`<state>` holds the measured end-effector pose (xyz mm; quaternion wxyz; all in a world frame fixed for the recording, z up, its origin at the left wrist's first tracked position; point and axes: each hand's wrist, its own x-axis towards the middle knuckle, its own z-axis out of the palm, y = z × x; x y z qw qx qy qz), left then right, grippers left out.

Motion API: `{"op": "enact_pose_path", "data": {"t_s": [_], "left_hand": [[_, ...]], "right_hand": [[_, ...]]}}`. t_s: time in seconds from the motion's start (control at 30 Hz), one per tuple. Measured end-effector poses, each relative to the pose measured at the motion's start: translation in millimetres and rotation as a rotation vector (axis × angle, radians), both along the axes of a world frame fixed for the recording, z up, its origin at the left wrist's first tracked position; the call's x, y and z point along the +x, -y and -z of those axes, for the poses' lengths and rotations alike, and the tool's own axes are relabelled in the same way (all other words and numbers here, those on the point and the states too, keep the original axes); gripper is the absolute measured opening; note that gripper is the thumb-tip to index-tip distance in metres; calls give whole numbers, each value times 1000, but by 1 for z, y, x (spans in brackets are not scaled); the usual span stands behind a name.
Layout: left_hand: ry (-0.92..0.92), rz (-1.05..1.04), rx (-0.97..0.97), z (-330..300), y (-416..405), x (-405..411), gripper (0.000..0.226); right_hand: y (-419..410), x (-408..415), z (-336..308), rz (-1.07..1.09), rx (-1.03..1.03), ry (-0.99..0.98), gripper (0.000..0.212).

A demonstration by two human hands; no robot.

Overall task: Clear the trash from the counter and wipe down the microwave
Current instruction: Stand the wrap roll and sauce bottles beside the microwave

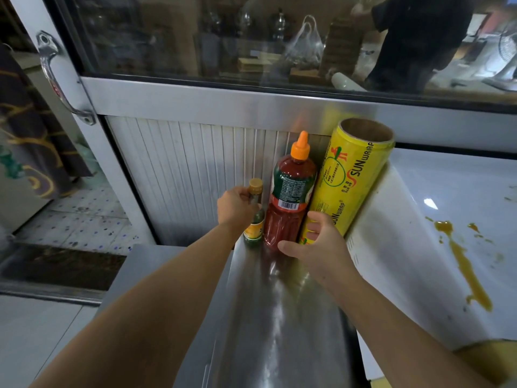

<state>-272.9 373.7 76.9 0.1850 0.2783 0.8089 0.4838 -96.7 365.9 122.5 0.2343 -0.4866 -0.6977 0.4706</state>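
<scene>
My left hand (236,204) grips the neck of a small green bottle (255,219) with a tan cap, standing on the steel counter (279,317). Beside it stands a tall red sauce bottle (289,197) with an orange nozzle cap. A yellow cling-wrap roll (345,180) leans against the white microwave (436,208) on the right. My right hand (316,239) holds the bottom of that roll, thumb reaching toward the foot of the sauce bottle. A long orange-yellow spill (464,264) streaks the top of the microwave.
A ribbed metal panel (195,175) and a glass-fronted cabinet (251,37) with a handle stand behind the bottles. The tiled floor (81,214) lies to the left beyond the counter edge. Something yellow (486,359) sits at the lower right corner.
</scene>
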Motion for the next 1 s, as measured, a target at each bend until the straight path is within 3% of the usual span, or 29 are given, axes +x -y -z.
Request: {"op": "enact_pose_path", "data": {"t_s": [0.2,0.3,0.6,0.77,1.0], "left_hand": [[-27,43,-79,-17,12,12,70],[9,12,-68,-30,24,19,80],[80,53,-35,-69,76,59,76],[58,120,-80,-93,101,91,64],[27,163,-76,-124,118,137,60]], "right_hand": [[10,8,-16,-10,24,-31,84],[17,12,-28,-9,32,-43,83],[45,43,-84,9,93,-118,68],[58,71,-108,25,110,-125,83],[67,127,-135,52,136,-174,78]]}}
